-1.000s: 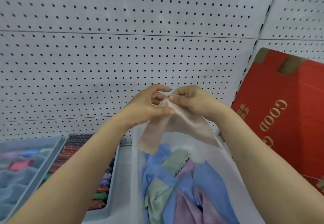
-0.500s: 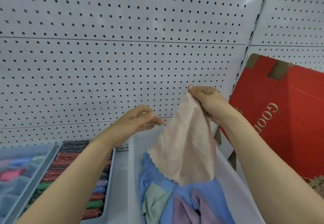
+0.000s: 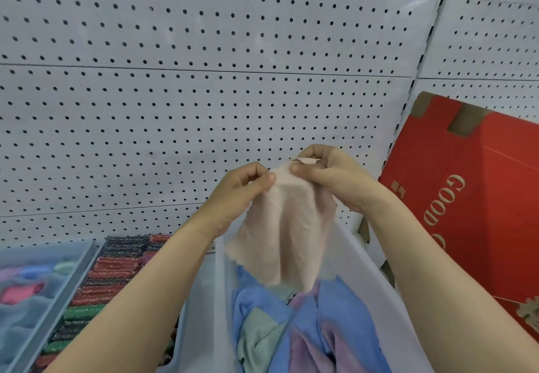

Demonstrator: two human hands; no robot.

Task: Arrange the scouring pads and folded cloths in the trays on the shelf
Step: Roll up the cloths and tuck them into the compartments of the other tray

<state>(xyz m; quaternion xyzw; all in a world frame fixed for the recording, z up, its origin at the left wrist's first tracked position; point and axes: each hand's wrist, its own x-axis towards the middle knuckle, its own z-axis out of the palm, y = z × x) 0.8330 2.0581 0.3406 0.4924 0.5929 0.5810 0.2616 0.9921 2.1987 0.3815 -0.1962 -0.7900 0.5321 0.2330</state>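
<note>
A pale pink cloth (image 3: 284, 226) hangs in the air above a translucent white bin (image 3: 364, 259). My left hand (image 3: 239, 188) pinches its top edge on the left. My right hand (image 3: 329, 174) pinches the same top edge on the right, close beside the left. Loose blue, green and purple cloths (image 3: 306, 329) lie crumpled in the bin below. To the left, a grey tray holds rows of red, green and dark scouring pads (image 3: 108, 279). At the far left another tray (image 3: 67, 285) holds folded cloths in pink, blue and green.
A white pegboard wall (image 3: 204, 95) backs the shelf. A red cardboard box (image 3: 472, 197) printed "GOOD" leans at the right, next to the bin. Packaged goods show along the top right edge.
My left hand, which had let go of the cloth half a second ago, has come back up and pinches its top edge beside my right hand.
</note>
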